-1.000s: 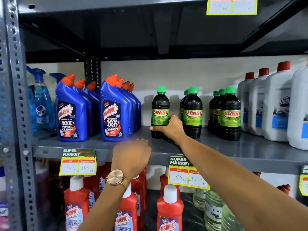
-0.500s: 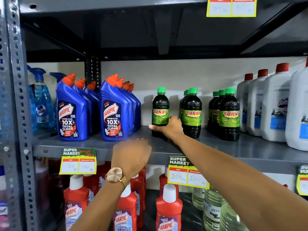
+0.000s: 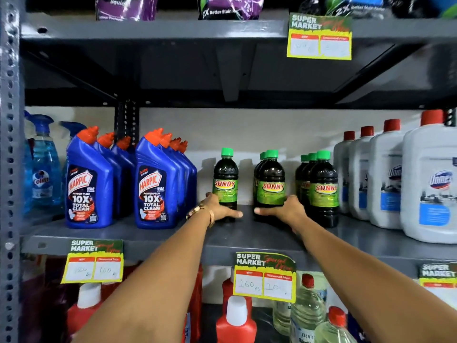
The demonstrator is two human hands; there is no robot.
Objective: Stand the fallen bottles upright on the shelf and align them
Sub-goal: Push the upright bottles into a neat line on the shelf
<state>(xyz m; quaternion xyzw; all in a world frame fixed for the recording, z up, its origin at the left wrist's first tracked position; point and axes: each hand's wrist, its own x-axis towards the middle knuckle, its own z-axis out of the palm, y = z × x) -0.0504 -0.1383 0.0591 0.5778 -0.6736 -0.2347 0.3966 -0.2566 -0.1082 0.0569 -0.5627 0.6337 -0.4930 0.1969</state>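
Dark Sunny bottles with green caps stand upright in three rows on the grey shelf (image 3: 247, 240). The left one (image 3: 225, 179) stands alone, and my left hand (image 3: 218, 209) wraps its base, thumb across the front. My right hand (image 3: 284, 210) wraps the base of the middle row's front bottle (image 3: 270, 181), with more bottles behind it. The right row (image 3: 322, 186) stands untouched beside my right hand. No bottle lies on its side in view.
Two rows of blue Harpic bottles (image 3: 155, 184) stand to the left, with a Colin spray bottle (image 3: 42, 169) beyond them. White Domex jugs (image 3: 430, 184) fill the right. Price tags (image 3: 264, 278) hang on the shelf lip. Red and clear bottles sit on the shelf below.
My left hand rose from the shelf's front edge to the lone bottle. My right hand left that bottle and took the middle row's front bottle. The view tilted up.
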